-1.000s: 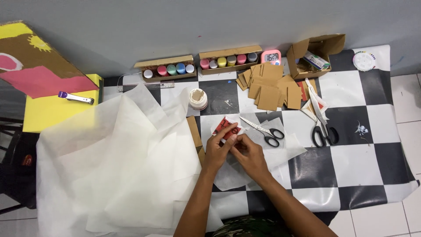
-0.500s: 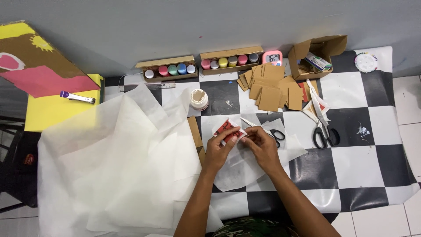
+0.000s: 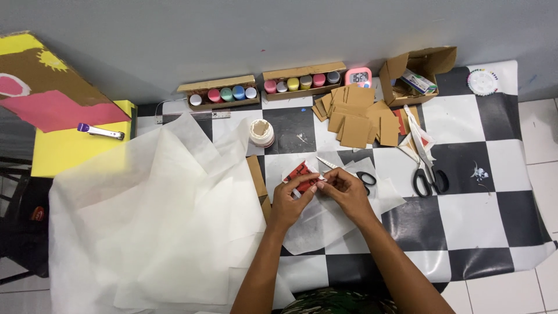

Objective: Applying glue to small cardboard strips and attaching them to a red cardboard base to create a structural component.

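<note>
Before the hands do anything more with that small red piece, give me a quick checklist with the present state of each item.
1. Left hand grips the red piece: ok.
2. Right hand pinches its right edge: ok.
3. Piece held over the translucent sheet: ok.
4. Small scissors beside the right hand, blades shut: ok.
5. Large scissors lying apart from both hands: ok.
6. What the fingertips are working on: cannot tell.

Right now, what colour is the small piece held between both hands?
Red with dark markings, seen in the head view.
</note>
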